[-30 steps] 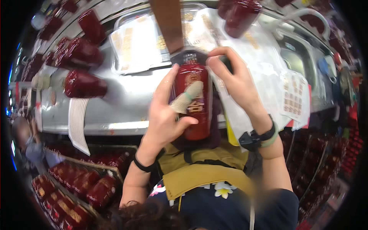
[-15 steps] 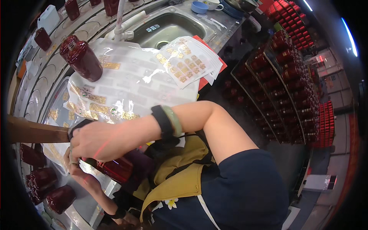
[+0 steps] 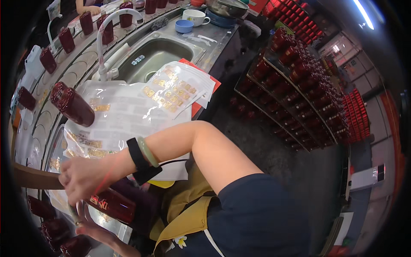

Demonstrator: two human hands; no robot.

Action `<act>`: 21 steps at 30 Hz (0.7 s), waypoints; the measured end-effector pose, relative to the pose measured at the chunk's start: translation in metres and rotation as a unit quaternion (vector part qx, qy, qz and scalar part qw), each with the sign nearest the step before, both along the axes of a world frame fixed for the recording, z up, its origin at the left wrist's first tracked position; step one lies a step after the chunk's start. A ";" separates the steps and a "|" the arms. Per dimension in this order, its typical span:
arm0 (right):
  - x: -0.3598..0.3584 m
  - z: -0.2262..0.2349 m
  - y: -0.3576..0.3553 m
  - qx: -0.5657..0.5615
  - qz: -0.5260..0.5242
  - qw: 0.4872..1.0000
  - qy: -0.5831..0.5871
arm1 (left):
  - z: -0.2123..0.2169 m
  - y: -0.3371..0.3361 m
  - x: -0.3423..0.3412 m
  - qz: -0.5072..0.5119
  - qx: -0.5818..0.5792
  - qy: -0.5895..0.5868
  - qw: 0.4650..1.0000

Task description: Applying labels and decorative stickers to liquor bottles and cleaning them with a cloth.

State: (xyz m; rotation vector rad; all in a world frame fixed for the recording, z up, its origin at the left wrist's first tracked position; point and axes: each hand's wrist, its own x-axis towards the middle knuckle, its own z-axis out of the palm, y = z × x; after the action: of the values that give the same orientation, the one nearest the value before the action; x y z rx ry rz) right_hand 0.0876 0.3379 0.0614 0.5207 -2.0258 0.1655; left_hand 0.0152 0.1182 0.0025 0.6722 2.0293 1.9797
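A glossy dark red bottle (image 3: 113, 205) with gold lettering lies slanted in front of my body. My left hand (image 3: 92, 227) is at its far end, thumb and fingers curled round that end, partly hidden by the other hand. Above the bottle's end, my right hand (image 3: 87, 177) is closed with its fingers bent together; what it pinches, if anything, is hidden. A brown bar (image 3: 38, 177) reaches in from the left to the right hand's fingertips. Beyond, sheets of gold stickers (image 3: 171, 88) lie on a white plastic-covered surface (image 3: 124, 115), where another red bottle (image 3: 72, 104) stands.
A steel sink (image 3: 145, 55) with a pale tap (image 3: 102, 51) lies ahead. A blue bowl (image 3: 184, 26) and a white cup (image 3: 196, 17) sit behind it. Red bottles ride a curved conveyor (image 3: 81, 64) at left. Loaded racks (image 3: 295, 85) stand right. A co-worker's hand (image 3: 90, 9) is at the back.
My view has shifted, bringing more of the conveyor and a co-worker's hand into sight. The held bottle's gold lettering now shows below my right hand, which covers less of it.
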 end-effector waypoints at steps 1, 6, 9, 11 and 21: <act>0.008 -0.004 -0.003 0.039 0.058 0.998 -0.006 | 0.002 0.000 0.001 -0.004 0.013 -0.005 1.000; 0.057 -0.034 -0.033 0.083 0.220 0.972 -0.004 | -0.002 -0.007 0.003 -0.044 0.123 -0.115 0.985; 0.061 -0.030 -0.034 0.030 0.169 0.984 -0.056 | -0.011 -0.017 0.010 -0.019 0.121 -0.110 0.986; 0.061 -0.017 -0.029 -0.065 0.050 0.995 -0.052 | -0.016 -0.016 0.018 0.015 0.071 -0.096 0.993; 0.089 -0.027 -0.062 -0.483 -0.091 0.842 -0.222 | 0.006 -0.008 0.083 -0.013 -0.052 0.150 0.987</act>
State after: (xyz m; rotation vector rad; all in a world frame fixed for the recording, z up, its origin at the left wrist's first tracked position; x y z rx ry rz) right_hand 0.1766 0.2758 0.0345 -0.3916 -2.0826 1.2075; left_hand 0.0978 0.1107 0.0085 1.0194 2.2577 1.8352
